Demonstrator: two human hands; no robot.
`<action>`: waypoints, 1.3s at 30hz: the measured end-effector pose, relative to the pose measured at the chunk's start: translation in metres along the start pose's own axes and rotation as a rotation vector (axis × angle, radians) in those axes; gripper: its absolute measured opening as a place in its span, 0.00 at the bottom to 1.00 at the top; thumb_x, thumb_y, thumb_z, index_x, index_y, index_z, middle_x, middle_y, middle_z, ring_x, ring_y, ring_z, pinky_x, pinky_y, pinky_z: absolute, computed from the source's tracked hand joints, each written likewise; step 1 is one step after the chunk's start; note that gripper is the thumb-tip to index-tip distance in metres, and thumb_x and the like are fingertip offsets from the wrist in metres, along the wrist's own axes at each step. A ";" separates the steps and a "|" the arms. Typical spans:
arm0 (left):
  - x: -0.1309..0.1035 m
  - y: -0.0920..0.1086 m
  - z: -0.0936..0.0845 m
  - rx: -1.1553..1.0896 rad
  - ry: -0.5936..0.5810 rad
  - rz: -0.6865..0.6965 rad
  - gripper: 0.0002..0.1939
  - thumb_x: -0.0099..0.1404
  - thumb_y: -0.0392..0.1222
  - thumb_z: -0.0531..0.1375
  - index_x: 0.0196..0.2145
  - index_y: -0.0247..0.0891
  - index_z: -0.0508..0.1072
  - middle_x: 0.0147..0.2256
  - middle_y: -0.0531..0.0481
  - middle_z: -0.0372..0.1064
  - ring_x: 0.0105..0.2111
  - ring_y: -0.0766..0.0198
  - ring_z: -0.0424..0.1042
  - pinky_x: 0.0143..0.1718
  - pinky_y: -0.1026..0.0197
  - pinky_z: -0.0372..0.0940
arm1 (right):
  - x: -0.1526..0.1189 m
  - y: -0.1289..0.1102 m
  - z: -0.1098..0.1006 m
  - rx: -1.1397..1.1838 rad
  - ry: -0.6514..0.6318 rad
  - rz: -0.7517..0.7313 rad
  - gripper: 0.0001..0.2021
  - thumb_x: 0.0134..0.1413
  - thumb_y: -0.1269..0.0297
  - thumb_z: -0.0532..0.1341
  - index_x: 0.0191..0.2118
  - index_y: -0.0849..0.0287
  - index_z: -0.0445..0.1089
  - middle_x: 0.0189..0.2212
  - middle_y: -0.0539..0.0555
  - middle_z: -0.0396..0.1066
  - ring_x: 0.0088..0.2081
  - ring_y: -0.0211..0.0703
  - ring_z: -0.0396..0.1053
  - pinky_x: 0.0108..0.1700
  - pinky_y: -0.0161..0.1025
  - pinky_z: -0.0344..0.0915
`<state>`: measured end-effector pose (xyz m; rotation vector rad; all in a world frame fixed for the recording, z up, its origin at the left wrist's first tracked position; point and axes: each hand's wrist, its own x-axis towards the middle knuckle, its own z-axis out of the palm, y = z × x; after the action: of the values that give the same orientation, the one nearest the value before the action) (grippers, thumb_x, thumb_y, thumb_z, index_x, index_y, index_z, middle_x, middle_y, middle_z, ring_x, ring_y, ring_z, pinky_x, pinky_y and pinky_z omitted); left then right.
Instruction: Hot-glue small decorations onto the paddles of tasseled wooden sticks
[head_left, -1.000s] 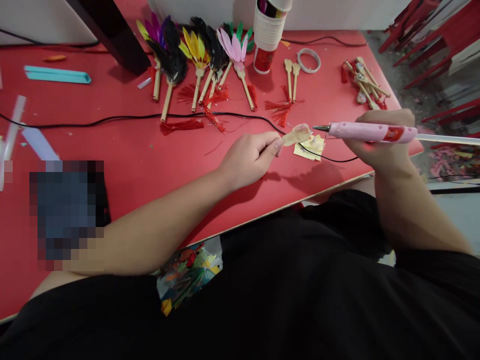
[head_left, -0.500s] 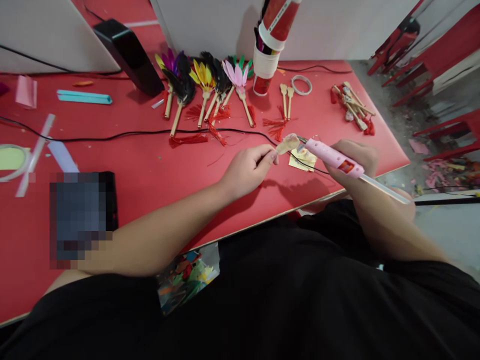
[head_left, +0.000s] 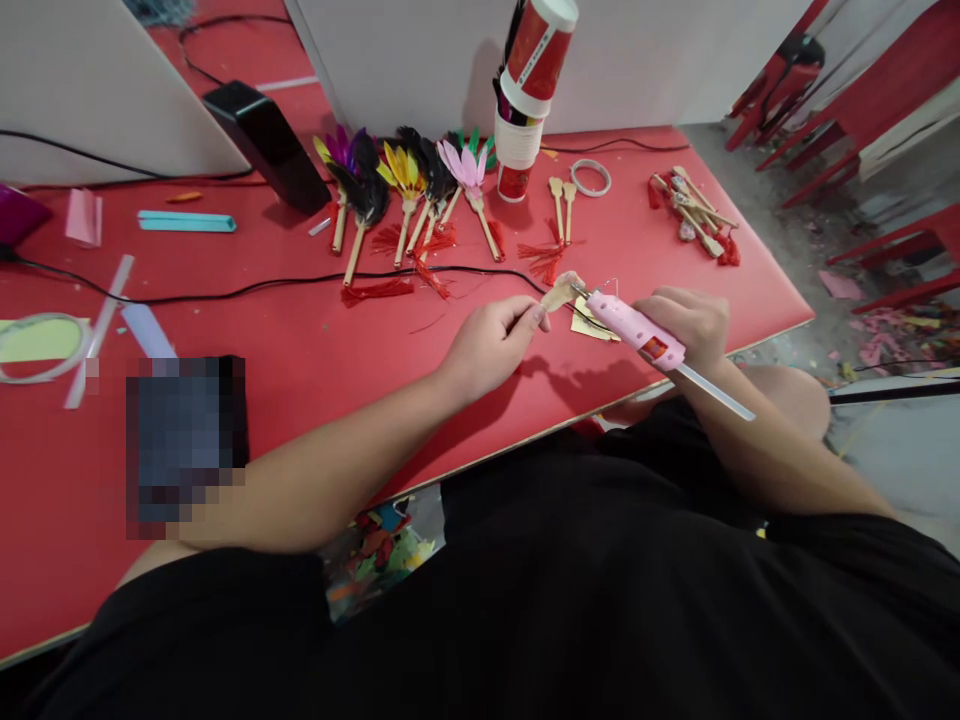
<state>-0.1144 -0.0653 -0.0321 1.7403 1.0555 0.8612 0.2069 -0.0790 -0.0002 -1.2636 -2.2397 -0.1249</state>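
My left hand (head_left: 499, 342) pinches a small flat tan piece (head_left: 559, 292) between thumb and fingers, above the red table. My right hand (head_left: 686, 325) is wrapped round a pink glue gun (head_left: 634, 330), with a clear glue stick (head_left: 716, 392) poking out of its back end. The gun's metal nozzle points left and meets the upper right end of the tan piece; whether glue comes out is too small to tell. Below lies a yellow paper pad (head_left: 594, 320), partly hidden by the gun and a black cord.
Feathered wooden sticks (head_left: 405, 195) with red tassels lie at the back, beside stacked paper cups (head_left: 517, 130). Plain wooden sticks (head_left: 562, 210), a tape roll (head_left: 591, 178) and a bundle of sticks (head_left: 697, 215) lie to the right. A black cord (head_left: 300, 282) crosses the red table (head_left: 337, 370).
The glue gun has moved left and its nozzle now meets the tan piece's end. My left hand still holds the piece. The whole view has shifted slightly.
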 end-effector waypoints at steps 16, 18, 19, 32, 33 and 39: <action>0.000 -0.003 -0.002 0.167 0.002 0.048 0.18 0.86 0.50 0.58 0.40 0.43 0.82 0.26 0.54 0.68 0.27 0.60 0.65 0.34 0.53 0.54 | 0.013 0.012 -0.005 0.146 -0.085 0.122 0.21 0.69 0.44 0.71 0.28 0.49 0.72 0.22 0.51 0.74 0.22 0.46 0.68 0.29 0.45 0.63; 0.000 -0.005 -0.002 0.213 0.005 0.061 0.17 0.85 0.51 0.59 0.41 0.43 0.82 0.26 0.54 0.68 0.26 0.60 0.65 0.35 0.53 0.54 | 0.015 0.022 -0.001 0.174 -0.129 0.165 0.27 0.70 0.38 0.72 0.26 0.49 0.68 0.21 0.50 0.72 0.22 0.45 0.68 0.28 0.45 0.62; 0.000 -0.006 -0.003 0.228 0.003 0.072 0.17 0.85 0.52 0.59 0.41 0.44 0.82 0.25 0.54 0.68 0.26 0.60 0.66 0.35 0.52 0.54 | 0.017 0.025 0.001 0.189 -0.153 0.181 0.30 0.71 0.34 0.73 0.26 0.49 0.67 0.20 0.50 0.71 0.22 0.45 0.67 0.27 0.45 0.62; 0.011 -0.015 -0.018 0.269 -0.133 0.179 0.20 0.83 0.53 0.58 0.36 0.44 0.81 0.26 0.51 0.74 0.28 0.58 0.70 0.36 0.53 0.57 | 0.024 0.030 -0.009 0.191 -0.270 0.202 0.25 0.73 0.39 0.74 0.31 0.48 0.71 0.24 0.51 0.75 0.26 0.44 0.65 0.29 0.47 0.60; 0.011 -0.015 -0.019 0.273 -0.142 0.184 0.21 0.83 0.54 0.58 0.36 0.43 0.81 0.25 0.51 0.73 0.27 0.58 0.69 0.36 0.53 0.57 | 0.024 0.029 -0.009 0.201 -0.244 0.173 0.24 0.72 0.41 0.74 0.31 0.49 0.71 0.23 0.51 0.74 0.25 0.43 0.64 0.29 0.47 0.59; 0.015 -0.020 -0.022 0.259 -0.188 0.218 0.21 0.82 0.54 0.58 0.35 0.43 0.81 0.24 0.51 0.72 0.27 0.59 0.69 0.36 0.54 0.57 | 0.024 0.026 0.001 0.230 -0.188 0.136 0.27 0.72 0.33 0.71 0.30 0.48 0.72 0.23 0.50 0.73 0.24 0.45 0.65 0.32 0.47 0.62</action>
<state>-0.1337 -0.0394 -0.0412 2.1397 0.8940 0.6979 0.2177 -0.0462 0.0061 -1.3406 -2.2365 0.3061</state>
